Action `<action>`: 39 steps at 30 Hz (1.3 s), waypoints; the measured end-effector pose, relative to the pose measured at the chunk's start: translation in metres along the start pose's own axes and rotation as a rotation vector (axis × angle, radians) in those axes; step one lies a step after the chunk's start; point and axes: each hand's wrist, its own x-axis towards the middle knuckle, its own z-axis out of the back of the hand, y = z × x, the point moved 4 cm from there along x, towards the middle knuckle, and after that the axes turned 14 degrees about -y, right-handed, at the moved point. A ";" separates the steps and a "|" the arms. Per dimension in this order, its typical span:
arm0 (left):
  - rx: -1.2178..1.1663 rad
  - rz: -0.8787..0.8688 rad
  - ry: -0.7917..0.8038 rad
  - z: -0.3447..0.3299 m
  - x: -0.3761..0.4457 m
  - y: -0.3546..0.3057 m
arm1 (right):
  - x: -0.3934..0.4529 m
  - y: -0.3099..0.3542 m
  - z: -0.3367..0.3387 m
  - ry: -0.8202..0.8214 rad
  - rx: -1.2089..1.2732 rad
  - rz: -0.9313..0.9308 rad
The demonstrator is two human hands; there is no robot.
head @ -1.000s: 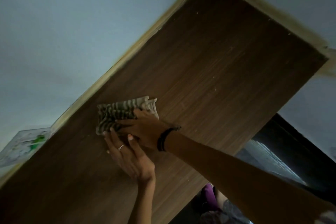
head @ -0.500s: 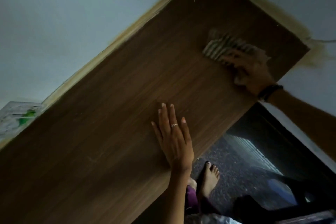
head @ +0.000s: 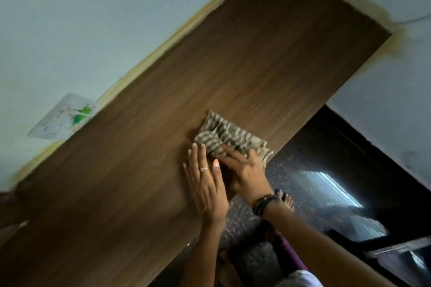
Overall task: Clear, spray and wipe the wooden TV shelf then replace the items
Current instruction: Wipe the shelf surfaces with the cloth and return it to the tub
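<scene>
The wooden TV shelf (head: 233, 77) runs diagonally across the view, its brown top bare. A striped grey-and-white cloth (head: 224, 135) lies bunched near the shelf's front edge. My right hand (head: 245, 170), with a dark band at the wrist, presses flat on the near part of the cloth, fingers stretched over it. My left hand (head: 205, 184), wearing a ring, lies flat on the wood just left of the right hand, its fingertips touching the edge of the cloth.
A pale wall (head: 93, 18) borders the shelf's far side, with a yellowish strip along the joint. A white switch plate with green marks (head: 65, 116) sits on the wall at left. Below the front edge is dark speckled floor (head: 314, 182) and my foot (head: 285, 200).
My right hand has swept the cloth back from the shelf's far right end to the middle front, next to my left hand, which stays flat on the wood.
</scene>
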 end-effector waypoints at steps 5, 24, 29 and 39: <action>-0.001 0.020 0.036 0.095 -0.049 0.069 | -0.076 0.099 -0.025 0.339 0.245 -0.074; -0.097 0.018 -0.211 0.388 0.005 -0.014 | -0.079 0.364 0.130 0.502 1.966 -1.196; -0.233 -0.094 -0.312 0.450 0.001 -0.053 | -0.078 0.397 0.181 0.555 2.093 -1.125; -0.206 -0.158 -0.633 0.548 0.077 -0.074 | 0.033 0.488 0.262 0.694 1.890 -0.565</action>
